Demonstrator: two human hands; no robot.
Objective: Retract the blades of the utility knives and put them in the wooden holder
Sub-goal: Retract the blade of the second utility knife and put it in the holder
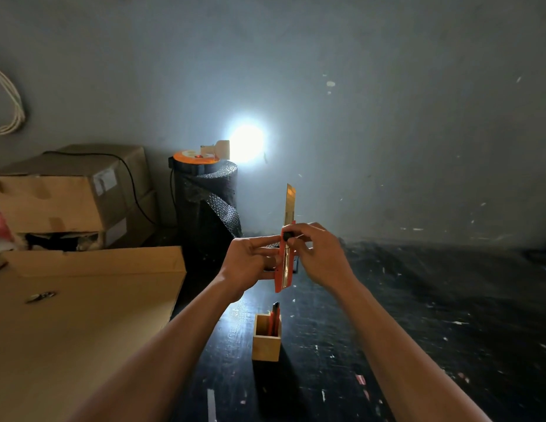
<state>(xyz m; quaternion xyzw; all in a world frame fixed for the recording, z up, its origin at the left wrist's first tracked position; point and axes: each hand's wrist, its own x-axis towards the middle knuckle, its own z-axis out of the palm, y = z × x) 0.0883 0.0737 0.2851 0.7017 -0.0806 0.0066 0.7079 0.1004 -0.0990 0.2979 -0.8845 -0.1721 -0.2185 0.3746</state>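
An orange utility knife (283,269) stands upright in the air between my hands, its long blade (290,205) fully out and pointing up. My left hand (250,260) grips the orange handle from the left. My right hand (319,254) pinches the black slider knob (287,236) near the top of the handle. Below them, a small square wooden holder (266,344) stands on the dark floor with another orange and black utility knife (275,318) standing in it.
A large flat cardboard sheet (83,315) lies at the left. Stacked cardboard boxes (67,196) stand behind it. A black bubble-wrap roll (209,205) with an orange lamp on top shines on the grey wall. The dark paint-flecked floor (433,315) spreads to the right.
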